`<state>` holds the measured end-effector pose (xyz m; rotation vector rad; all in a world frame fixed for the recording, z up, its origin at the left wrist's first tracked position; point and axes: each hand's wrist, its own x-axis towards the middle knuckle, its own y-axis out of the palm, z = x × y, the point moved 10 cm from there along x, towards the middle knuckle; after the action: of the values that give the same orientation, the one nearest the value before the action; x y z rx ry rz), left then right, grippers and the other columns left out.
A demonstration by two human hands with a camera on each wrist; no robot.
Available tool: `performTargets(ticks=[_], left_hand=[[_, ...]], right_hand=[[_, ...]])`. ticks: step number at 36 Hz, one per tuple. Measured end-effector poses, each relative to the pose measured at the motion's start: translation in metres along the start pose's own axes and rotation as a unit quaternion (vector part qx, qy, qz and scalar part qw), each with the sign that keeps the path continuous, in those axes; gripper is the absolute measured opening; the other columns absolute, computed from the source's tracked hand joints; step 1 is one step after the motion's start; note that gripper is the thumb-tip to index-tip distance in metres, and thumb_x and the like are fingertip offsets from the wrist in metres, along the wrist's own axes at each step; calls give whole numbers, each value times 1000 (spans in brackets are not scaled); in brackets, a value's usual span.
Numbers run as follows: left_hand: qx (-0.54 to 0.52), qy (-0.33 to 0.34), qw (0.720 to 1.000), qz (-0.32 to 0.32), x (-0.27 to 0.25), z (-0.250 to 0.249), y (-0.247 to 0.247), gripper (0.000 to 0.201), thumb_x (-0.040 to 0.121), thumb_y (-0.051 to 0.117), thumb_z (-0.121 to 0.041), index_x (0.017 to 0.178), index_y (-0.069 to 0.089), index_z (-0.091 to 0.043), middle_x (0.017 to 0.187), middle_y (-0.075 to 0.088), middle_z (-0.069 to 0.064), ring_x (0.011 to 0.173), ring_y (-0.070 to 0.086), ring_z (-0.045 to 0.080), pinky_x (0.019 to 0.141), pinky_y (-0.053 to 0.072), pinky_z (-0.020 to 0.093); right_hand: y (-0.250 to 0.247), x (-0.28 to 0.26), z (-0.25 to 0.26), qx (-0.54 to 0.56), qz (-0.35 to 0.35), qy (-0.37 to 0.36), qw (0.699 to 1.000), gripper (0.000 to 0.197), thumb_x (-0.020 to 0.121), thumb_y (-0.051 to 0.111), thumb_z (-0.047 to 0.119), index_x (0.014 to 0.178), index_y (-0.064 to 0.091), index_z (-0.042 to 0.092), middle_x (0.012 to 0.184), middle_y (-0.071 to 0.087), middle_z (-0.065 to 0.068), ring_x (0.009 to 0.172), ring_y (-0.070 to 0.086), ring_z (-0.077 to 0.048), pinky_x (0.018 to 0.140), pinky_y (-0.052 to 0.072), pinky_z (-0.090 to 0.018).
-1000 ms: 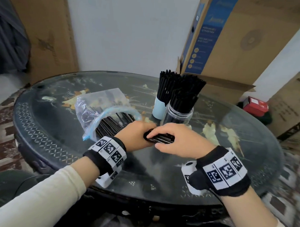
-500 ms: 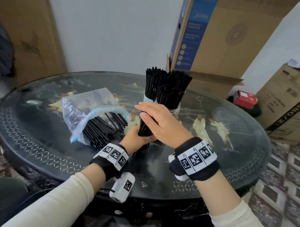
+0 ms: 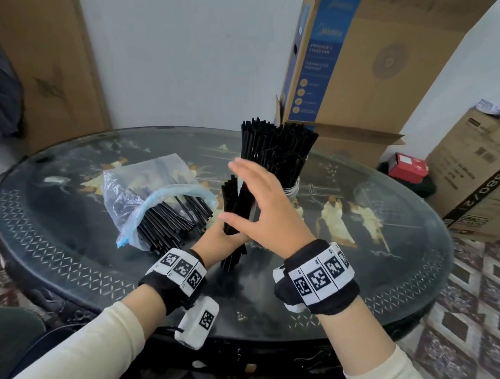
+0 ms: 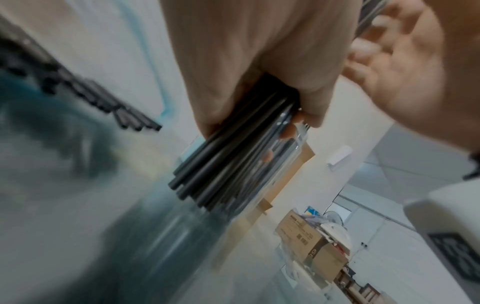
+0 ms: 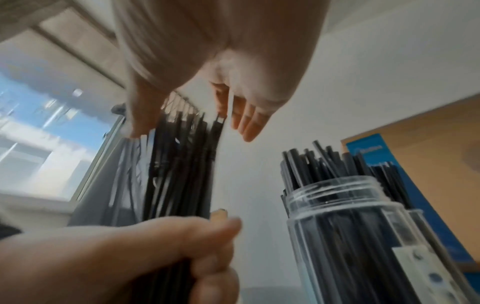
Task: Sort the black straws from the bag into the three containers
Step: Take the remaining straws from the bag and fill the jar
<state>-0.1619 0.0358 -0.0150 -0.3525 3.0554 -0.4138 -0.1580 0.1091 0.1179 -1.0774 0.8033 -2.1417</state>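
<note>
Half a second on, the right hand (image 3: 263, 211) has come off the bundle of straws (image 3: 233, 214) and now hovers just beside its upper part, fingers straight and spread, holding nothing. The left hand (image 3: 218, 239) grips the bundle near its lower half, fingers curled round it, and stands it upright with its lower ends on the glass table (image 3: 382, 267). Left of the bundle lies the plastic bag (image 3: 146, 191), its mouth open and more black straws spilling out. Behind the right hand stand straw-filled containers, among them a clear jar (image 5: 358, 226); how many containers there are cannot be told.
</note>
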Motion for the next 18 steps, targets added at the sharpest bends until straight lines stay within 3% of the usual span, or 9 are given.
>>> performTargets(ticks=[2, 5, 7, 9, 11, 12, 14, 16, 18], left_hand=[[-1, 39, 999, 16, -6, -22, -2, 12, 90, 63, -23, 98, 69, -16, 91, 73, -3, 86, 67, 3, 77, 51, 21], [7, 115, 991, 71, -17, -58, 0, 7, 92, 60, -12, 95, 66, -9, 83, 69, -4, 78, 64, -6, 70, 48, 10], [52, 152, 977, 137, -22, -72, 10, 13, 89, 66, -19, 98, 63, -9, 85, 64, -7, 78, 61, -6, 68, 49, 11], [125, 150, 956, 217, -27, -71, 25, 18, 86, 68, -31, 99, 63, -21, 91, 63, -9, 84, 61, -3, 73, 50, 13], [168, 139, 937, 272, -31, -67, 34, 16, 88, 67, -31, 99, 58, -37, 95, 62, -17, 90, 60, -6, 80, 48, 14], [164, 133, 935, 287, -32, -67, 38, 21, 88, 68, -28, 98, 57, -42, 95, 62, -18, 92, 59, -9, 83, 47, 14], [115, 130, 942, 288, -32, -75, 42, 22, 84, 71, -24, 96, 61, -40, 94, 66, -13, 94, 62, -3, 87, 49, 20], [57, 147, 953, 260, -27, -88, 42, 23, 82, 74, -16, 97, 63, -29, 92, 68, -9, 93, 65, 5, 83, 51, 27], [-18, 156, 962, 222, -20, -98, 39, 40, 77, 79, -10, 108, 57, -21, 98, 68, -12, 98, 64, 7, 86, 51, 30]], right_hand=[[-15, -1, -2, 33, -29, 22, 999, 86, 79, 75, 44, 148, 32, 18, 150, 30, 7, 139, 26, -6, 116, 21, -19], [-23, -5, -13, 73, -15, 71, 995, 86, 66, 85, 45, 138, 40, 26, 130, 32, 9, 122, 36, -6, 104, 37, -27], [-15, -9, -20, 132, 36, 106, 985, 79, 58, 90, 42, 123, 46, 37, 121, 38, 7, 116, 44, -6, 100, 43, -29], [-5, -15, -20, 191, 83, 125, 970, 70, 54, 93, 36, 110, 53, 25, 111, 54, 3, 107, 56, -1, 94, 47, -26], [0, -20, -14, 175, 104, 108, 973, 50, 62, 91, 26, 101, 65, 9, 92, 62, 7, 92, 58, 7, 85, 44, -12], [0, -23, -11, 175, 102, 103, 974, 35, 68, 88, 21, 95, 70, 7, 88, 65, 7, 89, 60, 7, 82, 44, -9], [-6, -25, -12, 192, 76, 120, 971, 19, 75, 82, 16, 89, 72, 7, 86, 70, 0, 84, 66, -3, 78, 50, -14], [-14, -22, -14, 195, 56, 123, 971, 19, 78, 79, 16, 86, 68, 3, 83, 70, -11, 79, 68, -19, 76, 56, -29], [-31, -14, -18, 202, 34, 118, 972, 16, 79, 78, 11, 85, 66, 2, 80, 69, -10, 76, 68, -14, 71, 55, -25]])
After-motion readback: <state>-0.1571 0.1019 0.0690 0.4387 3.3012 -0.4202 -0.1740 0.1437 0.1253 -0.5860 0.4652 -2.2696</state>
